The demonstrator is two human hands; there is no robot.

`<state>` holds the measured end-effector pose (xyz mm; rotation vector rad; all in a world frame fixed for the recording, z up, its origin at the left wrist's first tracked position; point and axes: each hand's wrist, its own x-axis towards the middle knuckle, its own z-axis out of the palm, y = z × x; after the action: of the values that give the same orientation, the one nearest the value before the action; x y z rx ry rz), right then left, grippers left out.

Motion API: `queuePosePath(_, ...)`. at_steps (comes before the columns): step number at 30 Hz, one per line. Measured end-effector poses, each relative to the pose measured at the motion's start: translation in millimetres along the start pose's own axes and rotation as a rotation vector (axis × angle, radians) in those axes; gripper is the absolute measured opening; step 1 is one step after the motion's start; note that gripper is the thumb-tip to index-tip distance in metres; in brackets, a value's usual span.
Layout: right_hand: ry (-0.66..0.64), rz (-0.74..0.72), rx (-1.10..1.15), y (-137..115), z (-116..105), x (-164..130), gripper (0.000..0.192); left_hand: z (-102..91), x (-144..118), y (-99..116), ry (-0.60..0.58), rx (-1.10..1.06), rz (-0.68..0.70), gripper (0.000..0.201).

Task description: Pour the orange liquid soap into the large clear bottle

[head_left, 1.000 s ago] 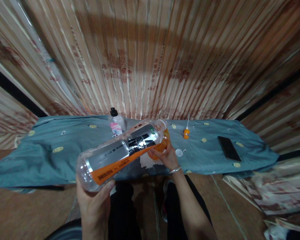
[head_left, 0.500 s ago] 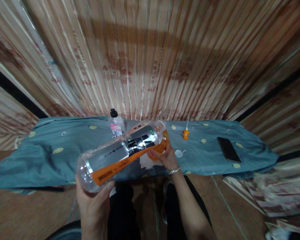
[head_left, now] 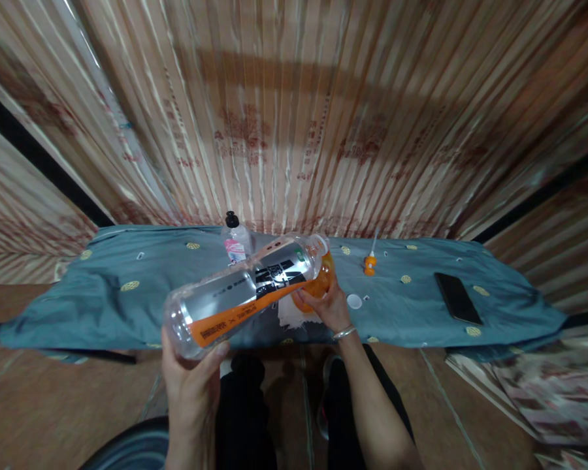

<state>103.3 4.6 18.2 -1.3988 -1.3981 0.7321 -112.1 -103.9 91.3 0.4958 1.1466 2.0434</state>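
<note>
Over blue cloth (head_left: pixel 127 307), both hands (head_left: pixel 191 375) grip tilted bottle (head_left: pixel 245 294).

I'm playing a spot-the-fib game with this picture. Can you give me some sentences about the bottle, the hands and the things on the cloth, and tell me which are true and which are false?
1. The left hand holds the bottom end of the big bottle. True.
2. The big bottle stands upright on the cloth. False: it is tipped over sideways in the air, its mouth pointing at the orange thing in the right hand.
3. A dark phone lies on the cloth, off to the right. True.
4. The small bottle at the back has a white cap. False: its cap is black.
5. A little white cap lies on the cloth beside the right hand. True.
</note>
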Motion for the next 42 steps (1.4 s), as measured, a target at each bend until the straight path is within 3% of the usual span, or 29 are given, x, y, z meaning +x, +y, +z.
queuePosePath(16, 0.002, -0.001, 0.003, -2, 1, 0, 0.076, -22.4, 11, -13, -0.09, 0.033, 0.023, 0.086)
queuePosePath(28, -0.009, -0.009, 0.026, -3, -1, 1, 0.074, -13.9, 5, -10, -0.083, 0.097, 0.024, 0.091)
queuePosePath(42, -0.009, -0.013, -0.025, -5, -2, 1, 0.071, -7.4, 1, -5, -0.064, 0.049, 0.032, 0.079)
